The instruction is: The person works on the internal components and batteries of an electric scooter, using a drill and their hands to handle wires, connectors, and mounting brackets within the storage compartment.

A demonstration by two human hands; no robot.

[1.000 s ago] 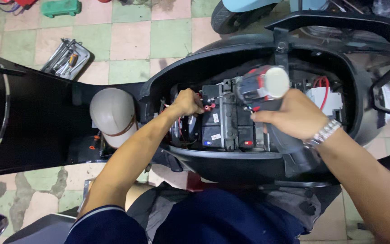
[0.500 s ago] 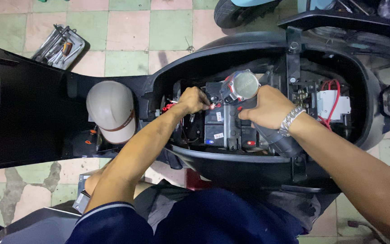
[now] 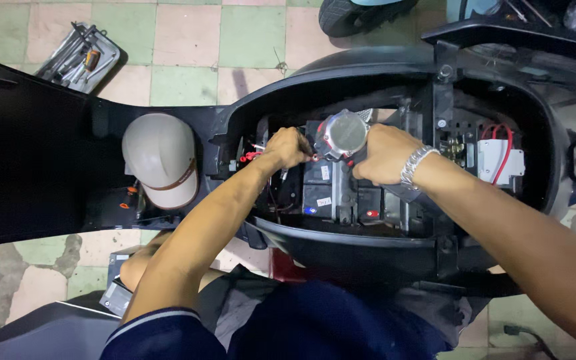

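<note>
I look down into the open under-seat bay of a black scooter [image 3: 368, 247]. My right hand [image 3: 381, 153], with a metal bracelet on the wrist, grips a power driver [image 3: 343, 135] with a grey round back end, held upright over the black battery [image 3: 331, 190]. My left hand [image 3: 289, 147] is closed near the driver's tip, pinching something small beside red wires; what it pinches is hidden.
A beige helmet [image 3: 161, 167] rests against the raised black seat [image 3: 21, 160] at the left. A tray of hand tools [image 3: 78, 57] lies on the tiled floor at the upper left. A white box with red wires [image 3: 500, 160] sits in the bay's right side.
The driver has come down and tilted upright over the battery, and my right hand has moved left with it. My left hand stays at the wires.
</note>
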